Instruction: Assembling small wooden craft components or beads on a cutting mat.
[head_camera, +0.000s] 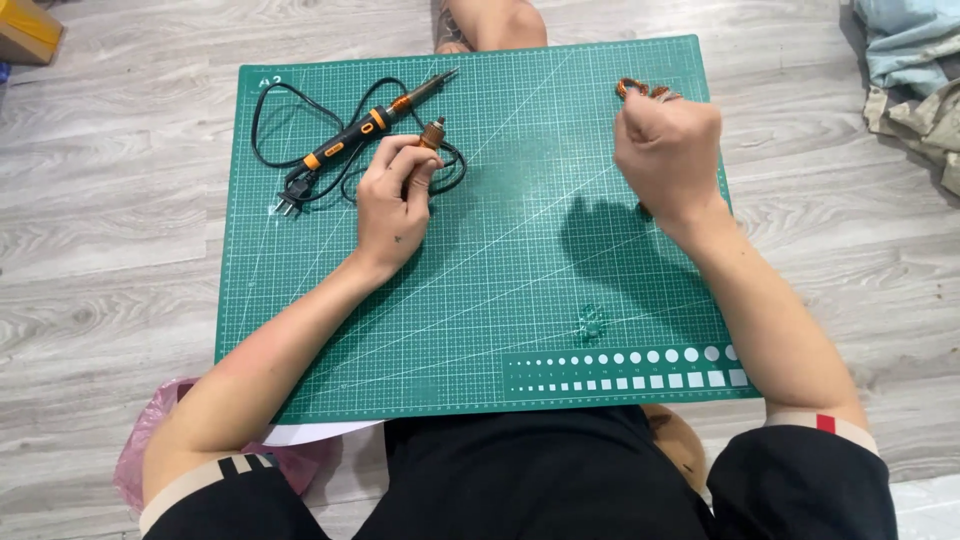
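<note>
Your left hand (393, 200) pinches a small copper part (433, 132) just beside the soldering iron (375, 122) on the mat (480, 300), your right hand (668, 150) clenches orange-handled pliers (640, 90); snagging the cord (270, 130) could drag the iron's tip onto your fingers.

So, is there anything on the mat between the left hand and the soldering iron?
Nothing visible. The left hand, holding a small copper part, lies right beside the soldering iron; only the iron's own black cord loops there on the green mat.
</note>
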